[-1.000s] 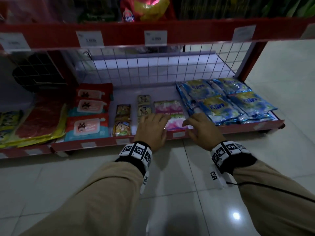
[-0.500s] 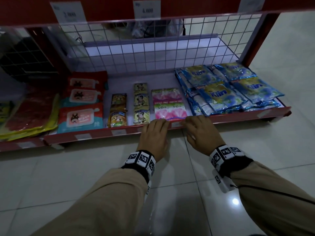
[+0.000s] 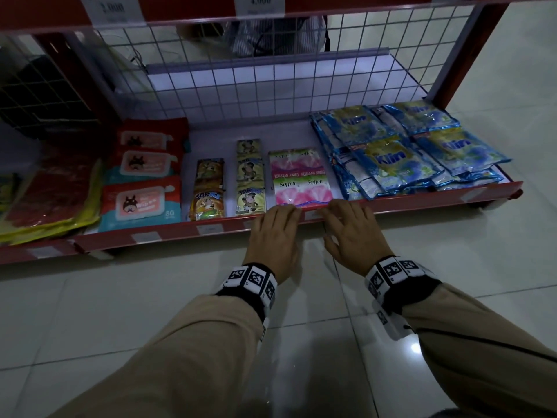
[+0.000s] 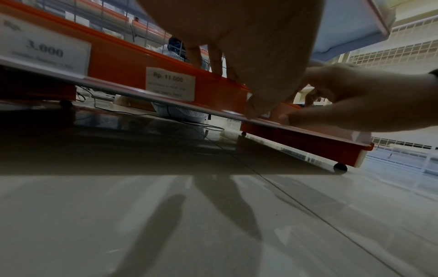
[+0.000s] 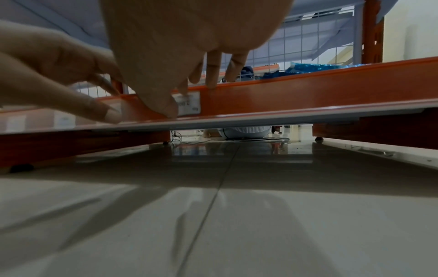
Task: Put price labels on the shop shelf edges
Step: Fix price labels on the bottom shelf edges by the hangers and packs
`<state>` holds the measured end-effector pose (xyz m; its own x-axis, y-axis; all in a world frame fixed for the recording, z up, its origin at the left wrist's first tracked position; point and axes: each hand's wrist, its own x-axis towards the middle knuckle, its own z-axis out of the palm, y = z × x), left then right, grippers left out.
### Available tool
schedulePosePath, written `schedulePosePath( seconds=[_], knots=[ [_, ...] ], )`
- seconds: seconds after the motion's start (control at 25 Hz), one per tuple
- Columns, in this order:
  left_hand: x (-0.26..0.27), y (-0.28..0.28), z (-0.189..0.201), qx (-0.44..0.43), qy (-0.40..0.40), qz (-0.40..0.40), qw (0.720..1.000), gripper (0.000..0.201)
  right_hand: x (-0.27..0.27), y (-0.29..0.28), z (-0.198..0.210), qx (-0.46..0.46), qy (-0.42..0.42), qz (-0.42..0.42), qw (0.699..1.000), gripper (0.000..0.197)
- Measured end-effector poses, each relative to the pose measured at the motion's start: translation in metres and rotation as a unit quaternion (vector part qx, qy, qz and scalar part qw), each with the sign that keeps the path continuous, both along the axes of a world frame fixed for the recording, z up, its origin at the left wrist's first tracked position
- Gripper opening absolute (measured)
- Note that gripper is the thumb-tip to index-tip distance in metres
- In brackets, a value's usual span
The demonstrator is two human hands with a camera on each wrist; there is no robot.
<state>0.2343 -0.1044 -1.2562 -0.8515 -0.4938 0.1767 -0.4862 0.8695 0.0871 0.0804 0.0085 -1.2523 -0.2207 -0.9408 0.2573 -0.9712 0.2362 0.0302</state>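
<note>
- My left hand (image 3: pixel 275 233) and right hand (image 3: pixel 349 233) sit side by side on the bottom shelf edge (image 3: pixel 422 194), in front of the pink Soffell packs (image 3: pixel 301 176).
- Price label (image 5: pixel 189 105) sits in the clear strip between them; my right thumb presses its left edge, likely seating it.
- Left hand: fingers draped straight over the rim, thumb on the strip, gripping nothing; judged as bracing.
- Right hand: fingers extended, nothing pinched.
- Neighbouring label (image 4: pixel 170 84) reads Rp. 11.000, already in place.

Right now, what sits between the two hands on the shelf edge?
A small white price label on the red shelf edge, between the left hand and right hand; the head view shows it.
</note>
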Motion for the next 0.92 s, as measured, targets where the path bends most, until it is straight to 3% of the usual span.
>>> schedulePosePath(
  seconds=[0.12, 0.4, 0.68, 0.92],
  knots=[
    [0.0, -0.001, 0.0, 0.026, 0.049, 0.016, 0.998, 0.065, 0.002, -0.013, 0.007, -0.012, -0.052, -0.036, 0.998, 0.043],
    [-0.003, -0.003, 0.001, 0.014, 0.016, -0.024, 0.999, 0.052, 0.0, -0.015, -0.001, -0.043, -0.113, -0.002, 0.993, 0.035],
    [-0.014, 0.0, 0.001, 0.013, -0.009, -0.003, 1.0, 0.052, -0.004, -0.007, -0.01, -0.096, -0.089, 0.041, 0.991, 0.03],
    [-0.012, -0.001, -0.004, 0.016, 0.032, -0.013, 0.999, 0.052, -0.002, -0.01, -0.007, -0.089, -0.064, 0.033, 0.993, 0.032]
  ],
)
